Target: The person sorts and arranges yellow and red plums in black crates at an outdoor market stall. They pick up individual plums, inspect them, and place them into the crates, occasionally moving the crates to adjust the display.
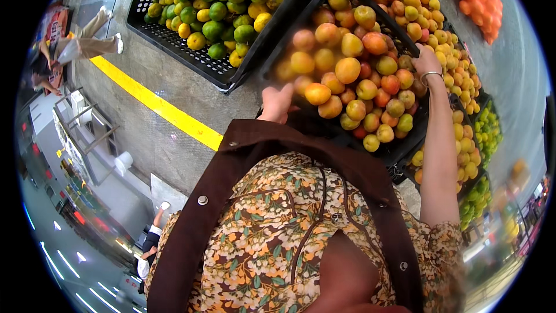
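Note:
Before me a black plastic crate (pixel 410 43) full of yellow-red plums (pixel 347 70) sits at an angle, one corner towards my body. My right hand (pixel 426 61), with a metal bangle at the wrist, grips the crate's right rim. At the near left side my left hand (pixel 276 102) is curled at the crate's edge, thumb up; its fingers are partly hidden and a blurred patch covers the plums beside it. Left of this crate stands another black perforated crate (pixel 182 54) heaped with green and yellow citrus fruit (pixel 215 11).
More crates of yellow plums (pixel 456 65) and green grapes (pixel 487 128) line the right side. An orange mesh sack (pixel 473 0) lies beyond. A yellow floor line (pixel 152 100) crosses the concrete at left. People, a metal-framed stand (pixel 87 121) and a white bucket (pixel 124 162) are farther left.

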Demonstrator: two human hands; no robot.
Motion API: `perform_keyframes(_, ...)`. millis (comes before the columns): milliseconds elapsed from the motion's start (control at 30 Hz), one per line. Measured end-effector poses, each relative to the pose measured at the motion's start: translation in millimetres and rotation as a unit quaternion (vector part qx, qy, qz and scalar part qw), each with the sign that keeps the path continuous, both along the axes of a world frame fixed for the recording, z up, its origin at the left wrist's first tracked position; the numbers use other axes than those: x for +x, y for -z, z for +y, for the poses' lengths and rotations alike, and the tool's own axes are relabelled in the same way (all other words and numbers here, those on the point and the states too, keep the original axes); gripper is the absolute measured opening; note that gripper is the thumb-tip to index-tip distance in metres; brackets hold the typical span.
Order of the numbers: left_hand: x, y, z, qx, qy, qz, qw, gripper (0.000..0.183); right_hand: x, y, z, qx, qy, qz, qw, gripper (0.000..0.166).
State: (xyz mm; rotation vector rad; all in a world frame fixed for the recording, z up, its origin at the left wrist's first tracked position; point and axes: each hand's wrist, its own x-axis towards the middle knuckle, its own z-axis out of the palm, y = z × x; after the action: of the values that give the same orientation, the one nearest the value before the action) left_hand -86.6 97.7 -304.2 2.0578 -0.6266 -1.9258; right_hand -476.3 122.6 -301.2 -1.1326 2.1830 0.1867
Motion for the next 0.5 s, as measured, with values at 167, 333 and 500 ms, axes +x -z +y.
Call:
perform_keyframes(167,8.1,-3.8,-6.0,0.010,0.034,0.092,0.995,0.034,-3.6,-5.8,4.3,-0.049,-0.049,0.064,0.996,0.035)
perform_keyframes(333,27.6,-45.0,-27.2,0.090,0.262,0.052,0.959,0.043,84.8,-71.8,-4.9,-0.330,-0.073,0.129,0.932,0.029)
perform_keyframes(500,21.8,-81.1,-46.8,-0.389,0.504,-0.145,0.758,0.029,225.7,-89.0,12.8,-0.257,-0.094,-0.094,0.957,0.032)
